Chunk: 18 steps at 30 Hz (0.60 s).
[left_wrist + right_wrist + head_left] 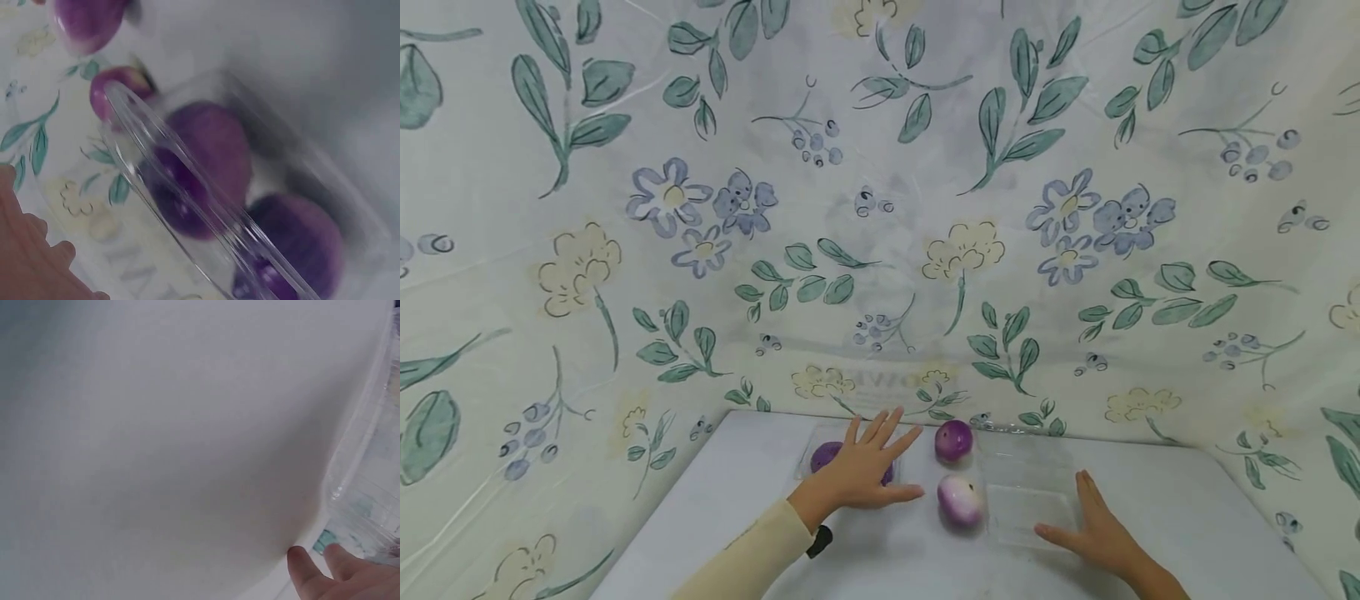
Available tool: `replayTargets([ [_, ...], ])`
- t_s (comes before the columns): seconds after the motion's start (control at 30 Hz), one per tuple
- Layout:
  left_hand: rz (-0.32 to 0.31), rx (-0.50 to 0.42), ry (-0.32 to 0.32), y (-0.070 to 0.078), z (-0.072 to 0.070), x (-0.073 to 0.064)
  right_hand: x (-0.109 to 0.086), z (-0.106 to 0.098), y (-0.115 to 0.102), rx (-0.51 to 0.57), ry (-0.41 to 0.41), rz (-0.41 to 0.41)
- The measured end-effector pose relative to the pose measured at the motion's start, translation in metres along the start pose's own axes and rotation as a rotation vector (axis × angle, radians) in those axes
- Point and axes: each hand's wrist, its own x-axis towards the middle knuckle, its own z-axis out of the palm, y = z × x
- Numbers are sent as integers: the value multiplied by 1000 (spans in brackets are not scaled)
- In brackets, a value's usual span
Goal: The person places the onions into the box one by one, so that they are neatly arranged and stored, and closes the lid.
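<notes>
My left hand (867,468), fingers spread straight, hovers over a clear plastic box (807,446) and partly covers it in the head view. Inside it sit two purple onions; one onion (206,162) and a darker onion (300,237) show through the plastic in the left wrist view. Between my hands stand a purple onion (953,440) at the back and a paler purple-white onion (961,502) nearer me. My right hand (1099,527), thumb apart from its straight fingers, is at the right side of another clear box (1030,507), holding nothing.
The white table (917,575) ends at the back against a floral-patterned curtain (880,250), which also flanks both sides. A black item (820,542) shows by my left wrist, below the beige sleeve (752,550).
</notes>
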Motion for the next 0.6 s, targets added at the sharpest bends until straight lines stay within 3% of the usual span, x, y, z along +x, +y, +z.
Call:
replayTargets([
  [0.23,55,37,-68,27,12,21,2,0,-1,22,-3,13],
  [0.6,87,-86,-140,58,31,37,1,-7,-4,102,-35,43],
])
